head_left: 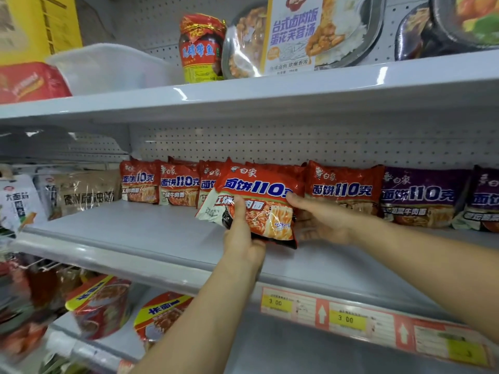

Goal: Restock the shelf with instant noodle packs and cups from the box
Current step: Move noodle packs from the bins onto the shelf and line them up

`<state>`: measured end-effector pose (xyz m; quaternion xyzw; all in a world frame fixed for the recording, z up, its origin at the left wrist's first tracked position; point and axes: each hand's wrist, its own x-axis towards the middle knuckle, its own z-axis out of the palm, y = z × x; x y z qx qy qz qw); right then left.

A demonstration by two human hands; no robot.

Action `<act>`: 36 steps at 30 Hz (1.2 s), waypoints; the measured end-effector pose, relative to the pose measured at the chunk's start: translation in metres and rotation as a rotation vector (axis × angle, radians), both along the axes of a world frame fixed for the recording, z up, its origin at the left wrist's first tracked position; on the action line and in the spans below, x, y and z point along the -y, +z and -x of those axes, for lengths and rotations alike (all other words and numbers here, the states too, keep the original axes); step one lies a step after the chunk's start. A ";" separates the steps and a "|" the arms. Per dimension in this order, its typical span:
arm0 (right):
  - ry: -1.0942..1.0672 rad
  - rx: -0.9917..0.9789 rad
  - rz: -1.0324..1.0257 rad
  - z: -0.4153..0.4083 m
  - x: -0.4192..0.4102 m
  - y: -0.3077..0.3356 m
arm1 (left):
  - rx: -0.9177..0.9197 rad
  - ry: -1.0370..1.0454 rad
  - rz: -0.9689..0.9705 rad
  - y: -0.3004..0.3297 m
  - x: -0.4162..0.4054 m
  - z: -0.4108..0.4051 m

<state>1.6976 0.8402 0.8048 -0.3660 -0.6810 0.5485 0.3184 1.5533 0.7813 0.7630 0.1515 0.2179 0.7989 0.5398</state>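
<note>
A red instant noodle pack (266, 203) is held tilted over the middle shelf (140, 230), just in front of the back row. My left hand (241, 233) grips its lower left edge, thumb lying across the front. My right hand (317, 220) holds its right side, thumb on the front and fingers behind the pack. Along the back of the shelf stand several red noodle packs (344, 187) and purple noodle packs (421, 198). Noodle cups (101, 306) lie on the lower shelf at the left. No box is in view.
The upper shelf (243, 95) carries a red jar (201, 48), ready-meal trays (302, 33) and a clear plastic tub (108, 67). Beige and white packets (86, 193) stand at the far left. Price labels (348, 317) line the middle shelf's front edge.
</note>
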 end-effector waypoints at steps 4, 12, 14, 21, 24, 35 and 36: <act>-0.012 0.001 -0.020 0.022 0.009 0.007 | -0.038 -0.003 -0.022 0.009 0.010 0.026; -0.043 -0.008 -0.081 0.104 0.018 0.025 | -0.312 0.083 0.133 0.024 0.040 0.140; -0.062 -0.014 -0.087 0.138 0.018 0.027 | -0.385 0.055 0.156 0.028 0.043 0.182; -0.126 0.000 -0.136 0.266 0.017 0.037 | -0.804 0.039 0.275 0.046 0.037 0.350; -0.148 0.001 -0.157 0.323 0.011 0.038 | -0.963 0.044 0.320 0.051 0.028 0.416; -0.336 0.084 -0.191 0.489 -0.030 0.009 | -1.142 0.042 0.420 0.028 -0.041 0.565; -0.351 0.093 -0.189 0.499 -0.036 0.006 | -1.145 0.061 0.435 0.026 -0.047 0.571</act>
